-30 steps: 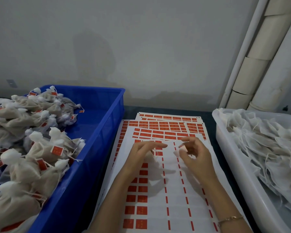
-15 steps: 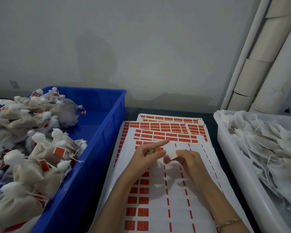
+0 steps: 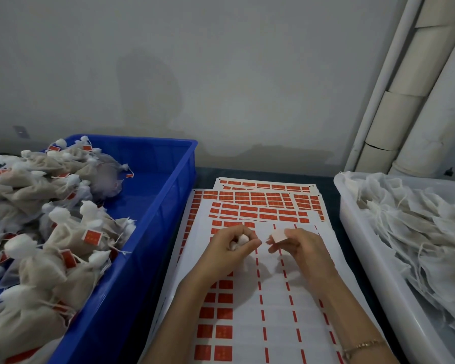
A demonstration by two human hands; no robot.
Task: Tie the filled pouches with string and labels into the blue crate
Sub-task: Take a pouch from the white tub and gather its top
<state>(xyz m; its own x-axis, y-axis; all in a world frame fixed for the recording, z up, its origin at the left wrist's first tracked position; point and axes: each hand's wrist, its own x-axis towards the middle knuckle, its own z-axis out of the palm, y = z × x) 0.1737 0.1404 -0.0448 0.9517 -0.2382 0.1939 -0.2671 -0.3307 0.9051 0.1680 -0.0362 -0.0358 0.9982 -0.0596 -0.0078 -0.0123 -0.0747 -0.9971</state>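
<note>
The step in hand is labelling. The right hand [image 3: 302, 249] pinches a small peeled label [image 3: 277, 236] between thumb and fingertips, its pale back turned up. The left hand [image 3: 231, 249] is curled round a white bunch [image 3: 241, 240], which may be the gathered neck or string end of a pouch. Too little of it shows to say which, and the body of the pouch cannot be made out under the palm. The two hands hang close together but apart, over the label sheets [image 3: 279, 298] spread on the desk [image 3: 326, 179]. The upper rows of the top sheet have already been stripped.

The blue crate [image 3: 142, 258] stands just left of the sheets and is heaped with tied pouches [image 3: 63, 240] wearing red tags, so much of the batch looks done. A white tub [image 3: 363, 258] on the right holds many loose pouches [image 3: 418, 232] with trailing strings, so plenty seems left.

The next move probably calls for bringing the label across to the string in the left hand and folding it shut around the string, sticky faces meeting squarely. The thin string has to stay taut and centred, or the tag will stick crooked or to a fingertip. Then the finished pouch goes left into the crate.
</note>
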